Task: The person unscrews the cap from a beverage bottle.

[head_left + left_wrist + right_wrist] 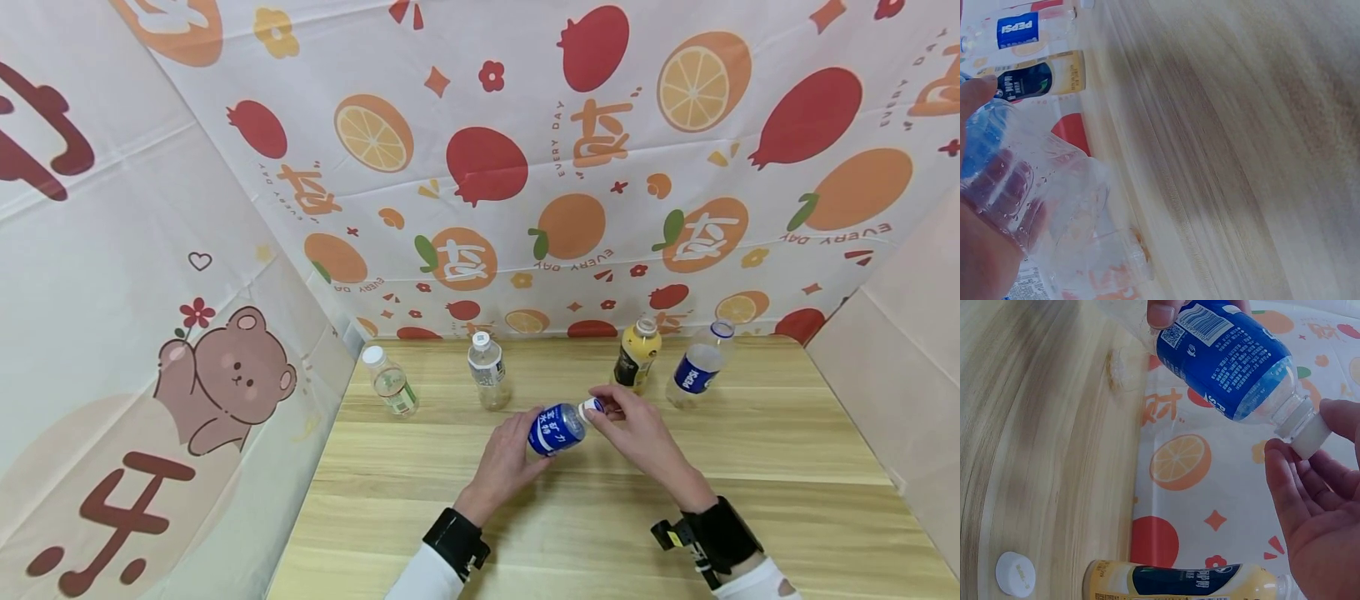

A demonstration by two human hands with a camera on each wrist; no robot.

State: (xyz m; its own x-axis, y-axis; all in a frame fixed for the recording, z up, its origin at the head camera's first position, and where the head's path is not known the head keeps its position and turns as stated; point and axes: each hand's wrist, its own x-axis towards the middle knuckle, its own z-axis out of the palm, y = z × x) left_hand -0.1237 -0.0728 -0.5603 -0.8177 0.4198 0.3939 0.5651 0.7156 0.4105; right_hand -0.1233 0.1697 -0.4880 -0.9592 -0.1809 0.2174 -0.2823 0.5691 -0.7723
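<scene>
Fingers (1286, 478) of the right hand (637, 432) pinch the white cap (1312, 435) of a tilted blue-labelled bottle (557, 428), which the left hand (504, 454) grips round its body above the desk (570, 533). Beyond stand a yellow bottle (636, 357) and a Pepsi bottle (696, 372); leftward, two white-capped clear bottles (489, 375).

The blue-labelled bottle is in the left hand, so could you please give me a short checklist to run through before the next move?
1. Grip on the body: ok; the left hand holds the blue-labelled bottle.
2. Grip at the neck: ok; the right hand pinches its white cap.
3. Tightness: cannot tell; the cap is at the mouth, but the threads are hidden.
4. Bottle upright: not ok; it is tilted.
5. Neighbours standing: ok; the yellow bottle and Pepsi bottle are upright.
6. Loose parts put away: not ok; a loose cap lies on the table.
</scene>
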